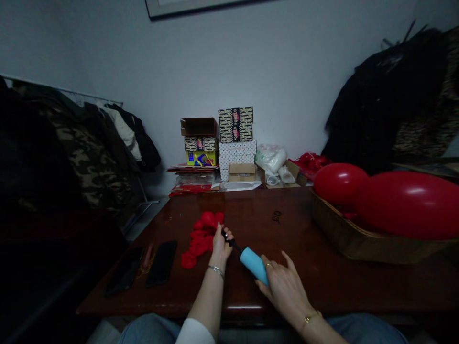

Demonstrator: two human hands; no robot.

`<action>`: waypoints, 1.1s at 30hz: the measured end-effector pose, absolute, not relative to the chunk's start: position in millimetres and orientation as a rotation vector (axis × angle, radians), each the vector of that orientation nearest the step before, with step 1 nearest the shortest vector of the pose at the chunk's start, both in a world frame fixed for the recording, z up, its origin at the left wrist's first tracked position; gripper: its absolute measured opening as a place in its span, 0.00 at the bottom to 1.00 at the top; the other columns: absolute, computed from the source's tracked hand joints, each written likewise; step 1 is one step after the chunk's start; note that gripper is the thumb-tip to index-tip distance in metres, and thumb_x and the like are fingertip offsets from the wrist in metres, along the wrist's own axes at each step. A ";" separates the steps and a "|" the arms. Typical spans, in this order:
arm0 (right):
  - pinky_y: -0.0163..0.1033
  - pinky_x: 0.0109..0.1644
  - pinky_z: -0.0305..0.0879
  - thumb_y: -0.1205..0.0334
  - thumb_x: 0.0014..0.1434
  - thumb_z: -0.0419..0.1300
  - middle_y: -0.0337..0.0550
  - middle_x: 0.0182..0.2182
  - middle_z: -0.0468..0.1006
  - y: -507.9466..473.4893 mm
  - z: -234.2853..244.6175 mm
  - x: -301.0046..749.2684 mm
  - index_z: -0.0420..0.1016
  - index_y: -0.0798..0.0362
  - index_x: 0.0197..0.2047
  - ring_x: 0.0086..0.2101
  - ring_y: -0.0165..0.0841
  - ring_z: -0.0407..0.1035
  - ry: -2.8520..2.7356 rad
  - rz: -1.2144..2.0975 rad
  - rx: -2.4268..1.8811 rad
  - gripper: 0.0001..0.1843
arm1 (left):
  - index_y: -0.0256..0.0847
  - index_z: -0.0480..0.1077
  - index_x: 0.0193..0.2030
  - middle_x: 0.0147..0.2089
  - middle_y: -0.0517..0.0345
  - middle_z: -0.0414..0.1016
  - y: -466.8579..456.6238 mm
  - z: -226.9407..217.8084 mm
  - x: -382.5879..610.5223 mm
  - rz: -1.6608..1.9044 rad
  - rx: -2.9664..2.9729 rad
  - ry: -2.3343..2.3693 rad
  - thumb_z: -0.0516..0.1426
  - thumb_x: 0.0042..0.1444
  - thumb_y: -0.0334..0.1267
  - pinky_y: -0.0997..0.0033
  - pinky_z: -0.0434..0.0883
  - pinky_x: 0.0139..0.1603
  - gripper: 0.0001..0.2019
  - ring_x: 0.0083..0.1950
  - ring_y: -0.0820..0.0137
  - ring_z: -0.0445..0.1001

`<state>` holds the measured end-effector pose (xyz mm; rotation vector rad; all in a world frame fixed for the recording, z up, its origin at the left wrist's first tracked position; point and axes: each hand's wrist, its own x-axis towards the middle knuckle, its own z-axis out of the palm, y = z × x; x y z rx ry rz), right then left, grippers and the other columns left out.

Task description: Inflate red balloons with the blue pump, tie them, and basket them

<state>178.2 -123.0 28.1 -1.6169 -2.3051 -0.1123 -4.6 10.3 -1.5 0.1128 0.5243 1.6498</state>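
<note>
My right hand [281, 284] is wrapped round the light blue barrel of a hand pump [253, 263] that lies angled over the dark wooden table [287, 239]. My left hand [221, 243] pinches the pump's black nozzle end [227, 236], right beside a pile of flat red balloons [201, 236]. Whether a balloon sits on the nozzle is hidden by my fingers.
Two dark phones [162, 263] and a pen lie at the table's left. A shallow basket [344, 234] at the right holds blown-up red balloons [409, 203]. Stacked patterned boxes [234, 143] and bags stand at the far edge. Coats hang on both sides.
</note>
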 end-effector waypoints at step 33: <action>0.49 0.63 0.39 0.57 0.54 0.58 0.47 0.35 0.78 -127.2 27.9 174.9 0.66 0.59 0.55 0.35 0.35 0.72 -2.361 -0.123 -1.607 0.26 | 0.38 0.57 0.28 0.21 0.67 0.53 11.3 -1.0 -23.3 1.735 0.064 0.635 0.52 0.60 0.43 0.86 0.51 0.12 0.14 0.15 0.84 0.53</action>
